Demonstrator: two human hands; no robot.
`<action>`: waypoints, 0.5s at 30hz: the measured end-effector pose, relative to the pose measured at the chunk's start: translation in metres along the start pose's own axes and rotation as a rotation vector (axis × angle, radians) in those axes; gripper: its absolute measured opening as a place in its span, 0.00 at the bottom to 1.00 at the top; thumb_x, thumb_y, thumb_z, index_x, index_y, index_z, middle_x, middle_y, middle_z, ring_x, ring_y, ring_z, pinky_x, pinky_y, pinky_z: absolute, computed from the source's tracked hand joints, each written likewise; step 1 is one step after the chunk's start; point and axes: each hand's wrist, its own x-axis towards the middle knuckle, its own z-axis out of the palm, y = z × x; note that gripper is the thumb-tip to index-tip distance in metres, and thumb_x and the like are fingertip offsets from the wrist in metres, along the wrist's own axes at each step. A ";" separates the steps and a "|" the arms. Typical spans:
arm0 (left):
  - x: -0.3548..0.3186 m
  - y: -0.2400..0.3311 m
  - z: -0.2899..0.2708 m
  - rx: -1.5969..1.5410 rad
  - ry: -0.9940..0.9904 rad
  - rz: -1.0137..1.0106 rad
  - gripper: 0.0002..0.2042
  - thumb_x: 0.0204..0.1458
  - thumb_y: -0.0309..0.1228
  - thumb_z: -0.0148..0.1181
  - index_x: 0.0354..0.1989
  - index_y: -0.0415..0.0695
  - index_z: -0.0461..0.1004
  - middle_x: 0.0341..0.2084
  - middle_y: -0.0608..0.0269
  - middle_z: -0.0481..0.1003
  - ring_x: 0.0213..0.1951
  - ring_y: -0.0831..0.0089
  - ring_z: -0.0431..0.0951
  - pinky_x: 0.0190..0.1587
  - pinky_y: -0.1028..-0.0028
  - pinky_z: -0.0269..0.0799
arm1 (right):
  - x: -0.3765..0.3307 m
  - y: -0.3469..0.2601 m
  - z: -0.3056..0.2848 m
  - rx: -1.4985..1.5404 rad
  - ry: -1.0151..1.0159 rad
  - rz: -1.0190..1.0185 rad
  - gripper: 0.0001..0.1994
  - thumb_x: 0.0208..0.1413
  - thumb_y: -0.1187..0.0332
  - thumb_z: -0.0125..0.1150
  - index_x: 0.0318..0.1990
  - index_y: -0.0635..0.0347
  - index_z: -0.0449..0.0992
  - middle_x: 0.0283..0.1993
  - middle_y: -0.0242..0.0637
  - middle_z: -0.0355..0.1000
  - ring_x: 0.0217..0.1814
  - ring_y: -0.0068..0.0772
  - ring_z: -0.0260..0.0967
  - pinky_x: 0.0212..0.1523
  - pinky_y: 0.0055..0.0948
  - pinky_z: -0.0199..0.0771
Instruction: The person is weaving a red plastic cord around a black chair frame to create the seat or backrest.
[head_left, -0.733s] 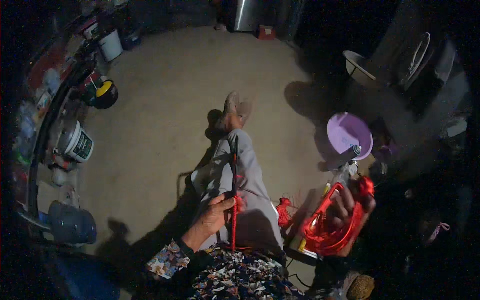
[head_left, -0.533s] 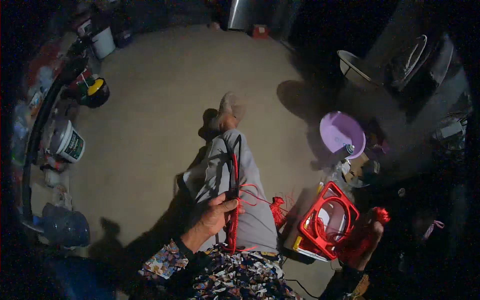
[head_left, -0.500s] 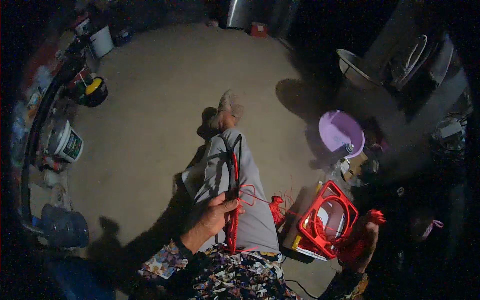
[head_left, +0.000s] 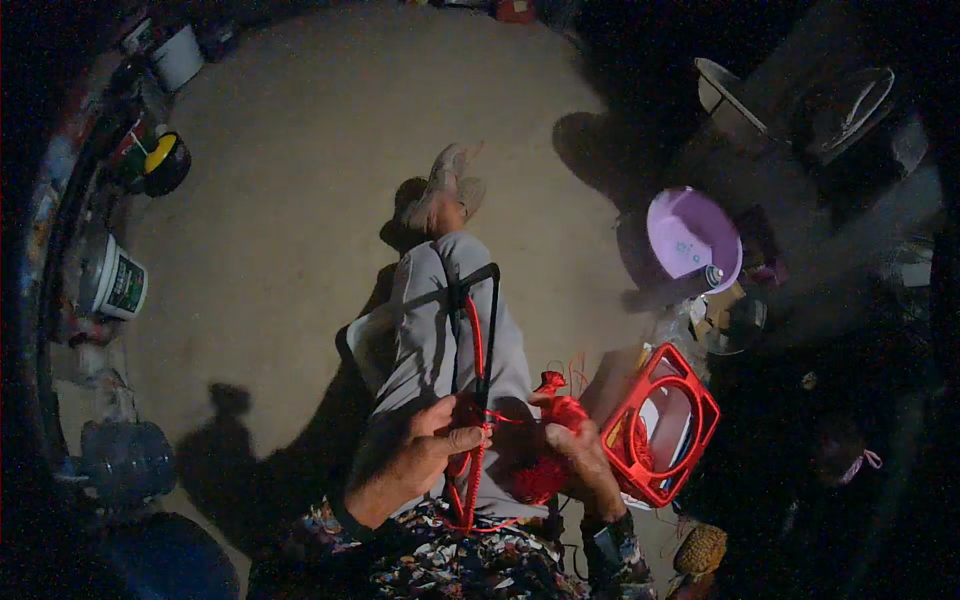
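In the head view, the left hand (head_left: 415, 465) is gripping a black frame (head_left: 488, 340) above the grey trousers (head_left: 420, 315), and red cord (head_left: 475, 335) is running along it. Just to the right, the right hand (head_left: 582, 455) is closing around a bundle of red thread (head_left: 565, 412). A red rack (head_left: 670, 362) is sitting near that hand, on its right; a purple basin (head_left: 688, 232) is lying farther off on the right.

Dim light shadows the floor (head_left: 300, 200); the black edges seem unreadable.
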 end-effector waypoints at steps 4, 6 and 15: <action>-0.003 0.001 0.003 0.009 0.004 0.025 0.27 0.45 0.31 0.63 0.54 0.36 0.61 0.40 0.58 0.70 0.42 0.70 0.72 0.48 0.70 0.68 | -0.001 -0.021 0.032 -0.177 -0.236 0.059 0.08 0.47 0.66 0.59 0.31 0.61 0.73 0.25 0.27 0.68 0.28 0.19 0.64 0.27 0.21 0.62; -0.005 0.003 0.007 0.021 -0.002 0.026 0.27 0.45 0.31 0.63 0.54 0.36 0.61 0.40 0.59 0.70 0.41 0.70 0.72 0.48 0.71 0.67 | -0.006 -0.020 0.024 -0.227 -0.181 0.069 0.08 0.46 0.67 0.59 0.30 0.61 0.73 0.24 0.27 0.68 0.27 0.19 0.64 0.27 0.21 0.62; -0.005 -0.007 0.006 0.138 0.103 0.050 0.23 0.45 0.32 0.64 0.47 0.37 0.65 0.39 0.62 0.71 0.41 0.75 0.70 0.48 0.74 0.65 | -0.043 -0.056 0.029 -0.392 -0.329 -0.539 0.12 0.38 0.69 0.66 0.29 0.69 0.75 0.24 0.34 0.73 0.24 0.25 0.70 0.29 0.25 0.70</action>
